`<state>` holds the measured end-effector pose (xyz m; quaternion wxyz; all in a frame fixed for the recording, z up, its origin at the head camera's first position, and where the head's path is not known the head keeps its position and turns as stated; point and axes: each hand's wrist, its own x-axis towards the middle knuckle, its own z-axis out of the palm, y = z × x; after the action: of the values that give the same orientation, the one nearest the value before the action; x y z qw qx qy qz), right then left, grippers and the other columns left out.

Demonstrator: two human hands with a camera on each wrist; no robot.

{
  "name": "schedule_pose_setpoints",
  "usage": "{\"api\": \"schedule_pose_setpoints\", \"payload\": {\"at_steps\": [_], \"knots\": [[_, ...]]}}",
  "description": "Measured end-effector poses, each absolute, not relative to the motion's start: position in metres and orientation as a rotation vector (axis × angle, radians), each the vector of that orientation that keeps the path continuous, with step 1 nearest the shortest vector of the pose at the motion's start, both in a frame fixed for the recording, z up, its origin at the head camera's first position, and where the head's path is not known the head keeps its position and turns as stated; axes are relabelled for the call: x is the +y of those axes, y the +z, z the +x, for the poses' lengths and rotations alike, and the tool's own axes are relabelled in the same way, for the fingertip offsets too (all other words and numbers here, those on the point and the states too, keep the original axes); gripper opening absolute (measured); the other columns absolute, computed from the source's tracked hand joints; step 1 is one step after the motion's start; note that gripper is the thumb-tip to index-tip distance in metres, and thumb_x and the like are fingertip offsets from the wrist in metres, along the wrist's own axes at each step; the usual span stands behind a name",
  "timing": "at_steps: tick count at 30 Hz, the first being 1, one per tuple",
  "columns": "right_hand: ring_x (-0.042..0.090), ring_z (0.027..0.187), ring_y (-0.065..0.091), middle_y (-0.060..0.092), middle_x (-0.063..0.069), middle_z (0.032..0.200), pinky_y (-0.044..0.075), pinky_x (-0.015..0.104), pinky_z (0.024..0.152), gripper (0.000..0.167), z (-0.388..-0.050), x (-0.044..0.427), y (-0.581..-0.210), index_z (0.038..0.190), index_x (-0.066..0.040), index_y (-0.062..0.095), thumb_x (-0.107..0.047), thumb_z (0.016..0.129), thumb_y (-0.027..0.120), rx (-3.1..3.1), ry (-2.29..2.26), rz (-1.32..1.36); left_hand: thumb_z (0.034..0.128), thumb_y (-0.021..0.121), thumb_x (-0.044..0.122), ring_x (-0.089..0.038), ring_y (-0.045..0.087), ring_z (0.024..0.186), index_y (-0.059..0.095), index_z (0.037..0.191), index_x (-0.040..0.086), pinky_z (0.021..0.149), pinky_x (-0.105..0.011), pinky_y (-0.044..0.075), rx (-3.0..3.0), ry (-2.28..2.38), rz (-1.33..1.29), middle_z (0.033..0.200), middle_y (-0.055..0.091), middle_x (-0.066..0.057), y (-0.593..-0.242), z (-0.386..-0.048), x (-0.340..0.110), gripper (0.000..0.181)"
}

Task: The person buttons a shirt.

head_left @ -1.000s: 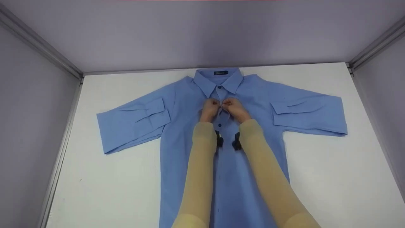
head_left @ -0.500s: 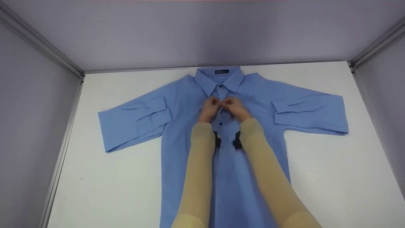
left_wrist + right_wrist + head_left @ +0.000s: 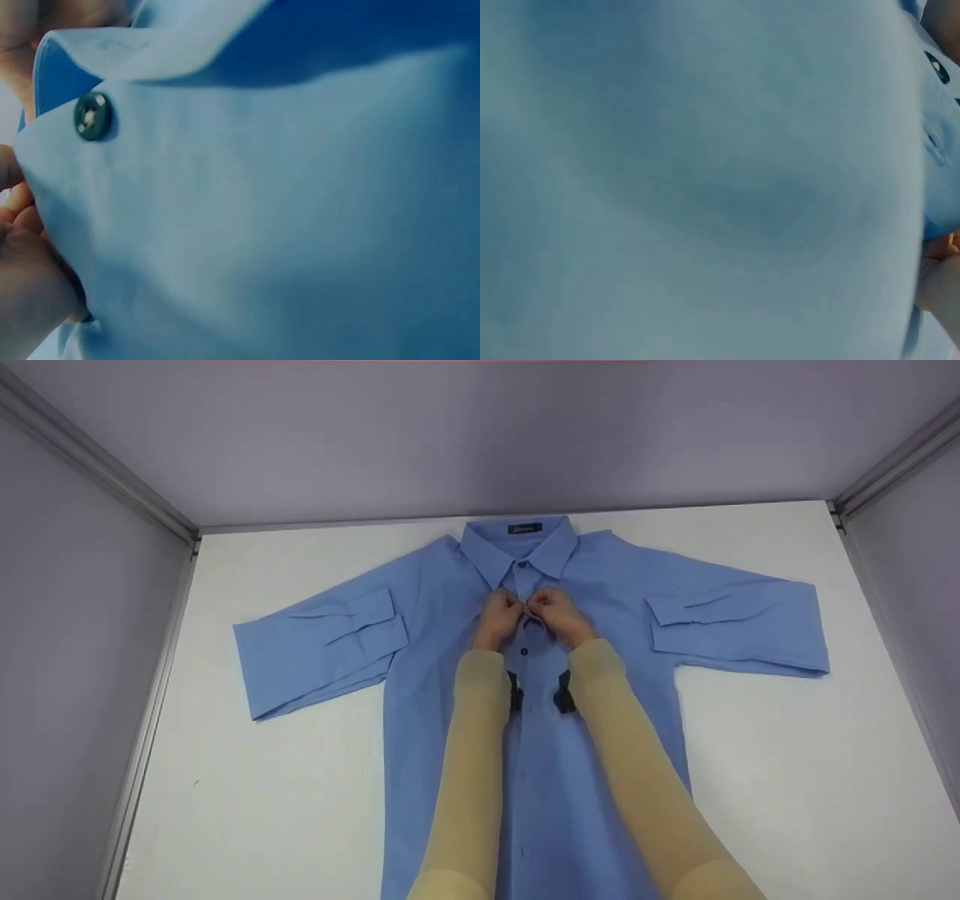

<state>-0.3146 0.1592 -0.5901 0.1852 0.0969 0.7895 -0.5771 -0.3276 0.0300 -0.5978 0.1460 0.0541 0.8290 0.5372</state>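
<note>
A blue shirt [image 3: 600,780] lies front up with its collar at the far side and both sleeves folded inward. At the upper placket, below the collar, my left hand [image 3: 498,619] pinches the shirt's front edge. My right hand [image 3: 559,616] pinches the cloth just beside it, fingertips nearly touching the left ones. Just below the hands a dark button [image 3: 524,652] shows, and another sits at the collar. In the left wrist view a dark button [image 3: 93,116] lies near the cloth edge beside the fingers. What lies between the fingertips is hidden.
The shirt is spread on a white table [image 3: 285,810]. Grey walls [image 3: 480,435] stand behind it and on both sides. Dark wrist-mounted devices [image 3: 565,693] hang under both forearms, over the shirt front.
Both hands stay at the same part of the placket, with small finger shifts. The cloth between them has bent slightly. The whole head view has shifted a little.
</note>
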Motion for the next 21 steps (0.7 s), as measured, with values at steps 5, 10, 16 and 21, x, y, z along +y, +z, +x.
{"api": "schedule_pose_setpoints", "payload": {"at_steps": [5, 10, 16, 21], "knots": [[0.013, 0.062, 0.039, 0.044, 0.004, 0.075, 0.033, 0.024, 0.06, 0.012, -0.314, 0.159, -0.59, 0.082, 0.001, 0.05, -0.001, 0.091, 0.042, 2.234, -1.619, 0.255, 0.0747, 0.046, -0.008, -0.005, 0.015, 0.036, 0.028, 0.048, 0.01, 0.038, -0.023, 0.017, 2.442, 1.522, 0.139, 0.045, 0.02, 0.002, -0.599, -0.329, 0.033, 0.037], [0.014, 0.065, 0.04, 0.045, 0.006, 0.079, 0.034, 0.025, 0.061, 0.01, -0.312, 0.159, -0.589, 0.086, 0.001, 0.049, -0.001, 0.091, 0.041, 2.227, -1.608, 0.271, 0.0744, 0.047, -0.002, -0.011, 0.021, 0.039, 0.031, 0.051, 0.012, 0.037, -0.025, 0.02, 2.425, 1.535, 0.171, 0.047, 0.024, 0.001, -0.655, -0.35, 0.037, 0.032], [0.015, 0.064, 0.038, 0.042, 0.007, 0.079, 0.032, 0.026, 0.06, 0.01, -0.313, 0.159, -0.588, 0.084, 0.0, 0.047, 0.0, 0.091, 0.039, 2.223, -1.591, 0.268, 0.0794, 0.049, 0.0, -0.015, 0.028, 0.046, 0.036, 0.059, 0.008, 0.045, -0.028, 0.026, 2.366, 1.462, 0.1, 0.055, 0.03, -0.003, -0.675, -0.36, 0.039, 0.026], [0.013, 0.059, 0.035, 0.04, 0.005, 0.076, 0.03, 0.025, 0.056, 0.01, -0.313, 0.158, -0.588, 0.085, -0.001, 0.047, -0.001, 0.091, 0.039, 2.225, -1.569, 0.299, 0.0796, 0.044, 0.0, -0.015, 0.032, 0.05, 0.035, 0.066, 0.009, 0.048, -0.027, 0.029, 2.356, 1.498, 0.109, 0.06, 0.034, -0.003, -0.668, -0.353, 0.037, 0.019]]}}
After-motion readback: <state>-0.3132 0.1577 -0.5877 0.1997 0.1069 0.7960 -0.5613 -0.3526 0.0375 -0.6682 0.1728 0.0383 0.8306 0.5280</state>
